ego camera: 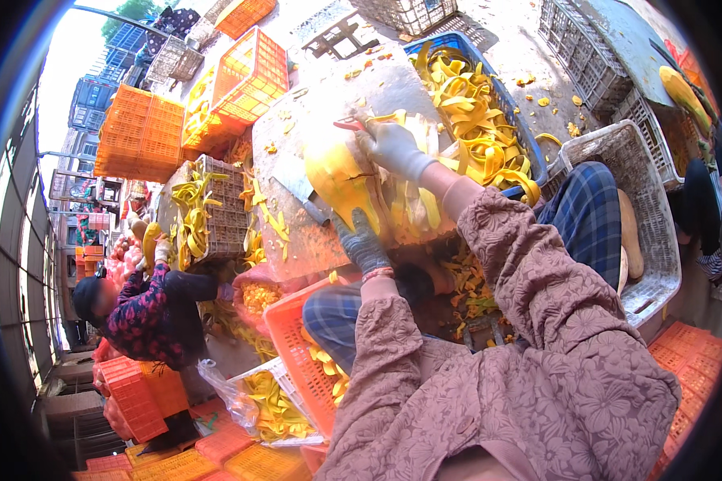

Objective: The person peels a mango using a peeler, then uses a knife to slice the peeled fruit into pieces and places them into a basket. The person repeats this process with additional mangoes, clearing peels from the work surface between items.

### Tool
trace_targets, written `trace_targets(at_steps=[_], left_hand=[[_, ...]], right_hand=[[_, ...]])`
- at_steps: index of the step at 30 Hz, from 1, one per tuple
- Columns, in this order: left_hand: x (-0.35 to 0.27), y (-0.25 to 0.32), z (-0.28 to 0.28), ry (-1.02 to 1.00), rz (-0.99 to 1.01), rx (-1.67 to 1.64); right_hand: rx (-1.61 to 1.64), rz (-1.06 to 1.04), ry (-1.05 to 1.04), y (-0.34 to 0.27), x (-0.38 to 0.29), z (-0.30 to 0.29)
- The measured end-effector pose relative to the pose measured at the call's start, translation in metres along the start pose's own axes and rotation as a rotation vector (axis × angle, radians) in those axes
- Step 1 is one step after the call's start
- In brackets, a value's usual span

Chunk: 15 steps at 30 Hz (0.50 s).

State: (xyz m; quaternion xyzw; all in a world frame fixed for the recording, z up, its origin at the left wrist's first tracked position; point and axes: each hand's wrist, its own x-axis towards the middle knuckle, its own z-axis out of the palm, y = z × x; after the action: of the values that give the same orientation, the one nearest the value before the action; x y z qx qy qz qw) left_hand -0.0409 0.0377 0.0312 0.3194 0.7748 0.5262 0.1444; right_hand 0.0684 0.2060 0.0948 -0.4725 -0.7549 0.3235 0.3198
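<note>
A large butternut squash [336,171], peeled smooth and yellow over much of its face, lies on a worn work board [283,129] before me. My left hand [364,243], in a grey knit glove, grips its near, narrower end. Above its far side, my right hand [396,147] in a white glove is closed around a red-handled peeler [350,125]; the blade is hard to make out in the glare. Left of the squash rests a cleaver [295,180], its dark handle towards me. Pale peel strips [418,201] lie right of the squash.
A blue crate [532,144] heaped with yellow peel adjoins the board's right side. An orange crate [295,312] stands by my left knee, a white crate [656,228] with squash at my right. Leftward, a co-worker [156,300] sits holding a squash [150,243]. Stacked orange crates [138,132] stand beyond.
</note>
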Motion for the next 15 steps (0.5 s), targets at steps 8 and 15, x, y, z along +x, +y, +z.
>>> trace_targets(at_steps=[8, 15], left_hand=[[-0.002, 0.004, 0.003, 0.023, -0.033, -0.041], [0.004, -0.003, 0.009, 0.037, -0.075, 0.032]], right_hand=[[-0.206, -0.033, -0.132, -0.026, 0.03, 0.011], [-0.221, 0.062, -0.063, -0.019, -0.077, 0.012]])
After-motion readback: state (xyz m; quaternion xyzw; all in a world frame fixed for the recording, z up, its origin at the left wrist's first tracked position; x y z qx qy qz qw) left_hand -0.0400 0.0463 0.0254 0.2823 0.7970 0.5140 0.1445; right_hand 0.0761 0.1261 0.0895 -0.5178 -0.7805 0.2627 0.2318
